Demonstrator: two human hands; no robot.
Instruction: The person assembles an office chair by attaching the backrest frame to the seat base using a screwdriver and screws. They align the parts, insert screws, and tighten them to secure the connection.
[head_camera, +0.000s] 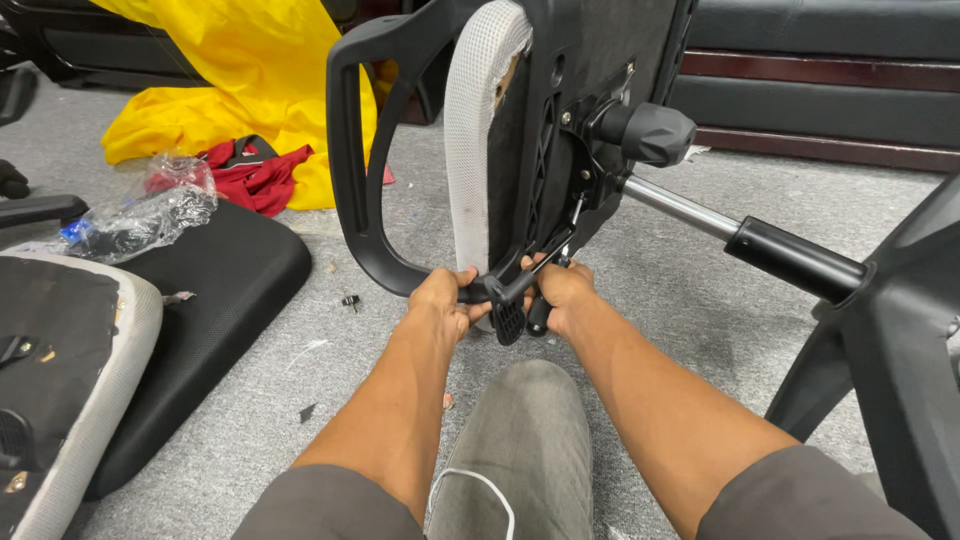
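My left hand (438, 300) is wrapped tight around the bottom of the black armrest loop (352, 150) where it meets the seat underside, fingers curled under and thumb over. My right hand (562, 292) sits just beside it, closed in a fist on a black lever (540, 258) that comes down off the seat mechanism; the knuckles hide how far the fingers go round. Between my two hands a small ribbed black piece (508, 320) hangs down, touching the floor or close to it, I cannot tell which.

Straight above my hands the office chair seat (480, 130) stands on its edge, white mesh rim toward my left hand, black underside plate toward my right. Up and right of my right hand a black knob (650, 133) sticks out, and below it a chrome gas cylinder (672, 205) runs away to the right into a black sleeve (795, 258) and the chair base (900, 350).

Below my hands, my grey shoe (515, 440) rests on the grey carpet (690, 300).

Well left of my left hand lie a black seat cushion (220, 290), a crumpled clear plastic bag (150, 210), red cloth (255, 175) and yellow fabric (240, 80). A small black fastener (350, 300) lies on the carpet near my left hand.
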